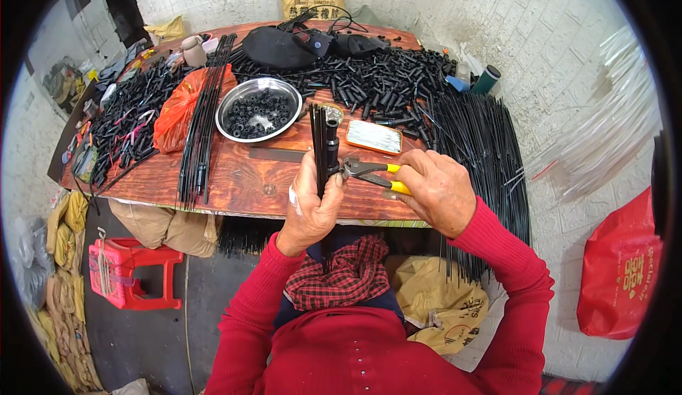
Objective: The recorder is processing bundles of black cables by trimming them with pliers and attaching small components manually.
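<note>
Upright in my left hand (pixel 312 207) stands a bundle of thin black rods (pixel 320 136) together with a thicker black tubular piece (pixel 332 143). My fingers are wrapped round their lower part, and a white strip is stuck on that hand. My right hand (pixel 439 185) grips pincers with yellow handles (pixel 394 177). The pincer jaws (pixel 349 168) meet the black piece just above my left thumb; what lies between them is too small to make out. Beyond my hands are a small tin (pixel 331 113) of little pieces and an orange-rimmed tray (pixel 374 137) of thin pale pins.
A steel bowl (pixel 222 121) holds black rings. Black tubes (pixel 387 75) are heaped behind, and long black rods (pixel 483 153) overhang the table's right edge. More rods (pixel 202 132) lie by an orange bag (pixel 181 111). A red stool (pixel 135 271) stands on the floor, lower left.
</note>
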Demonstrator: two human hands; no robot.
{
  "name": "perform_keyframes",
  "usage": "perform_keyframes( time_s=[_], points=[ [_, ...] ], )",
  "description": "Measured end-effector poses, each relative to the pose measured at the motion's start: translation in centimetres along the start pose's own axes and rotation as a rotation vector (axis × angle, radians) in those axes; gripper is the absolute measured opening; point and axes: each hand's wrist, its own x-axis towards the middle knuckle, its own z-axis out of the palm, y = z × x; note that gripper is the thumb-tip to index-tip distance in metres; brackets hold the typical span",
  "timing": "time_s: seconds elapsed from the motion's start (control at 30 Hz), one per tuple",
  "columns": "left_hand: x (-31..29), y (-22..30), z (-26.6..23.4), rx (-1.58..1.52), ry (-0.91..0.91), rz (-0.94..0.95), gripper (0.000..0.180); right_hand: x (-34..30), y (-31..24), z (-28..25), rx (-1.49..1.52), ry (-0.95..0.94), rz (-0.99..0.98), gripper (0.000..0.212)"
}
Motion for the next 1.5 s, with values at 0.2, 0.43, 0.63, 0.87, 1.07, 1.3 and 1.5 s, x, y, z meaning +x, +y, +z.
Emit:
perform_keyframes(
  time_s=[0.2, 0.43, 0.63, 0.87, 1.07, 1.3, 1.5],
  points=[
    [-0.1, 0.1, -0.3, -0.034, -0.020, -0.031, 0.035, 0.1, 0.7, 0.4, 0.029, 0.020, -0.043, 0.030],
    [-0.2, 0.0, -0.7, -0.083, -0.055, -0.057, 0.033, 0.3, 1.4, 0.7, 0.025, 0.006, -0.071, 0.030],
    [-0.5, -0.6, -1.0, -0.133, -0.063, -0.068, 0.034, 0.4, 2.2, 0.7, 0.121, -0.100, -0.042, 0.030],
    [-0.1, 1.5, -2.6, -0.197, -0.157, -0.180, 0.044, 0.3, 2.0, 1.0, 0.254, -0.174, -0.019, 0.028],
    [-0.1, 2.9, -2.9, -0.179, -0.197, -0.216, 0.031, 0.6, 1.4, -0.7, 0.540, -0.383, 0.085, 0.029],
    [-0.5, 2.5, -3.6, -0.248, -0.214, -0.195, 0.032, 1.2, 0.9, -1.3, 1.285, -0.888, 0.449, 0.033],
    [-0.3, 2.8, -3.6, -0.265, -0.237, -0.175, 0.042, 0.0, 1.1, 0.4, 1.705, -1.029, 0.521, 0.042]
  ],
)
